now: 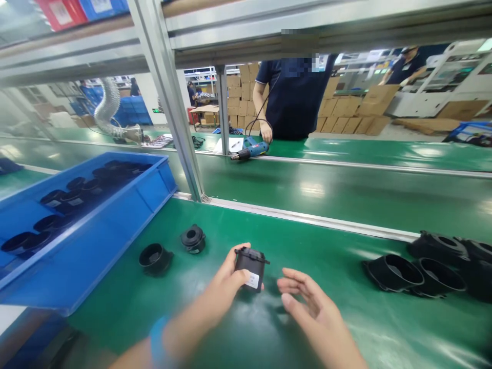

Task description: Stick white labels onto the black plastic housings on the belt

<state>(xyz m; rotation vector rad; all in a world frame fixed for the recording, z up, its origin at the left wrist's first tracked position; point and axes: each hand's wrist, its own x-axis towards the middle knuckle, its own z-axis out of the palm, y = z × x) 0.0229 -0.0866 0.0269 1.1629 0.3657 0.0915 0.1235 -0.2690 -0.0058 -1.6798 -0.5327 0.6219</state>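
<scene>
My left hand (230,274) grips a black plastic housing (249,264) with a white label on its side, thumb across the front near the label. The housing is held above the green work surface (215,328). To its right, my right hand (307,302) is apart from it, fingers curved and spread with nothing in them. Left of my hands, a black round cup-like part (154,260) and a smaller black part with a central hole (193,239) rest on the surface.
A blue bin (115,220) with several black round parts stands at the left. More black housings (395,271) cluster at the right. A metal post (165,97) rises from the bench. Beyond the rail, a person (295,97) stands with one hand at a blue heat gun (251,148).
</scene>
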